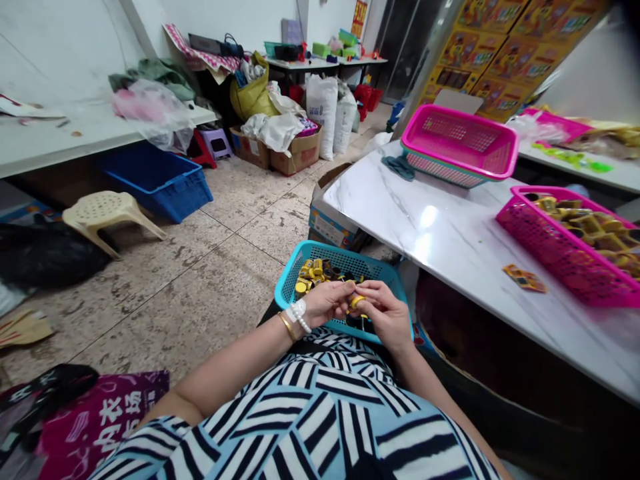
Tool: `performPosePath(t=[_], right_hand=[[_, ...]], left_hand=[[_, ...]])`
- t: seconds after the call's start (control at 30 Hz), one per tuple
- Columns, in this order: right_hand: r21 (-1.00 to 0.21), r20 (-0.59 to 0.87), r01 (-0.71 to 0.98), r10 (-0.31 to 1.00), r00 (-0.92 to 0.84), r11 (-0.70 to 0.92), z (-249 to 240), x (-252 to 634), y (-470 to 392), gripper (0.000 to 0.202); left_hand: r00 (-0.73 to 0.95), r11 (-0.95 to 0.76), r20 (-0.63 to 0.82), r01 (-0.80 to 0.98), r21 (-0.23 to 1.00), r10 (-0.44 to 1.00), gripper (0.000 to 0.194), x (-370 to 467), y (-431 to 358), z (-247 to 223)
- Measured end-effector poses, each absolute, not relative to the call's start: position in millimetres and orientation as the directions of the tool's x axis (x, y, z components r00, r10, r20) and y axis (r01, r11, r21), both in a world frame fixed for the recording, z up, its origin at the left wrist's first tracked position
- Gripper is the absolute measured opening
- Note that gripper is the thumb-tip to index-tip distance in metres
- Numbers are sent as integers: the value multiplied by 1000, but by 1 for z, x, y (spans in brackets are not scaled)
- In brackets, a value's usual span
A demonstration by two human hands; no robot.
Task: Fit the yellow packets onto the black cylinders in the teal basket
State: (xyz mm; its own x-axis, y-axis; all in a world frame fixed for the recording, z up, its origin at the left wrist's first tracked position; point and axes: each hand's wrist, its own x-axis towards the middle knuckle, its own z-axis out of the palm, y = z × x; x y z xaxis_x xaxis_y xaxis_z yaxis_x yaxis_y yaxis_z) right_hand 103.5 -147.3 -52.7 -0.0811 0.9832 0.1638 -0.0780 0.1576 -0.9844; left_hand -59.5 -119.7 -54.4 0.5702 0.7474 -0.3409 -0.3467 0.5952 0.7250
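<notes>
My left hand (327,303) and my right hand (387,312) meet over a blue plastic basket (287,277) in my lap. Between their fingertips is a small yellow piece (357,301), pinched from both sides; its exact kind is hidden by the fingers. Inside the basket lie several small yellow and black parts (316,269), some shaped like short cylinders. A bracelet and a white-beaded band circle my left wrist.
To the right stands a white marble-patterned table (425,220). It carries an empty pink basket (460,143), a pink basket of yellow parts (565,250) and a small printed card (525,278). A cream stool (107,210) and a blue crate (165,180) are on the left.
</notes>
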Motion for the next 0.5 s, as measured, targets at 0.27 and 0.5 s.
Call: performPosePath(t=[0.27, 0.5], right_hand=[[-985, 103, 119, 977, -188, 127, -52, 108, -132, 37], [-566, -101, 817, 975, -199, 109, -68, 137, -86, 25]], left_hand=[[465, 508, -381, -182, 842, 799, 50, -87, -103, -47], [-36, 35, -11, 793, 609, 999, 54, -129, -86, -62]])
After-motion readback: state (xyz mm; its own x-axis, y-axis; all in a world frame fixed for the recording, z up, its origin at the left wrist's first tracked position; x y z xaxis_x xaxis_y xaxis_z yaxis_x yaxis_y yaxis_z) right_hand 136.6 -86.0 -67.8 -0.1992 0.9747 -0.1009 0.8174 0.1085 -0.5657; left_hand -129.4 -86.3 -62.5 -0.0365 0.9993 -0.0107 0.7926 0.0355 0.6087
